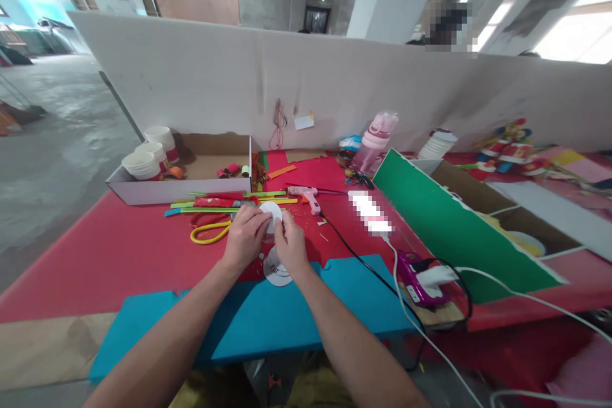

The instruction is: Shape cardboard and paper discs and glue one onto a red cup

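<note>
Between my two hands is a small white disc [271, 210], pinched by the fingers at its lower part. My left hand [246, 236] closes on its left side, and my right hand [291, 241] grips it from the right. Below them a second white disc [277, 269] with dark curved marks lies at the edge of the blue sheet [268, 325]. Yellow-handled scissors [210, 233] are just left of my left hand. A pink glue gun [306, 194] lies beyond my right hand.
A white box [179, 191] with paper cups [143, 164] stands back left. Coloured strips lie before it. To the right are a pink bottle [375, 143], a green-sided box [454, 236], a purple power strip [421, 280] and trailing cables.
</note>
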The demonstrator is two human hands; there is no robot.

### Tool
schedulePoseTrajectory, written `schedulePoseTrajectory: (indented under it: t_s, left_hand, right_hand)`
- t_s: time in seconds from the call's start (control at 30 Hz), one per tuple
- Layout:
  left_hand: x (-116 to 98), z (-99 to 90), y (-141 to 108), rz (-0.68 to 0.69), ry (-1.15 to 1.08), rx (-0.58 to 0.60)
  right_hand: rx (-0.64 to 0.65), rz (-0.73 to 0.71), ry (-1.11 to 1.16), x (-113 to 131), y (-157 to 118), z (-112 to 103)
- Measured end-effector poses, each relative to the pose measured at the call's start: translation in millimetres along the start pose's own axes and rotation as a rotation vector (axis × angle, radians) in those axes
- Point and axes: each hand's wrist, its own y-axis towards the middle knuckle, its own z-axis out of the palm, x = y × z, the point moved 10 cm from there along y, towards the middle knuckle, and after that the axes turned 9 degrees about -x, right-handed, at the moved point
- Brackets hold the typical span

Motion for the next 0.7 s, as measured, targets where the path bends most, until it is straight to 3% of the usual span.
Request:
schedulePoseTrajectory:
  t_s: [0.43,0.7]
  left_hand:
    - [10.2,2.7,3.0,-0.211,-0.039,0.05]
    - [1.7,8.4,4.4,-0.092,-0.045,0.089]
  right_hand:
    - [0.105,-0.071,-0.141,0.3,-5.2,8.7]
    - [0.014,-0.007,-0.112,-4.7,0.4,0.2]
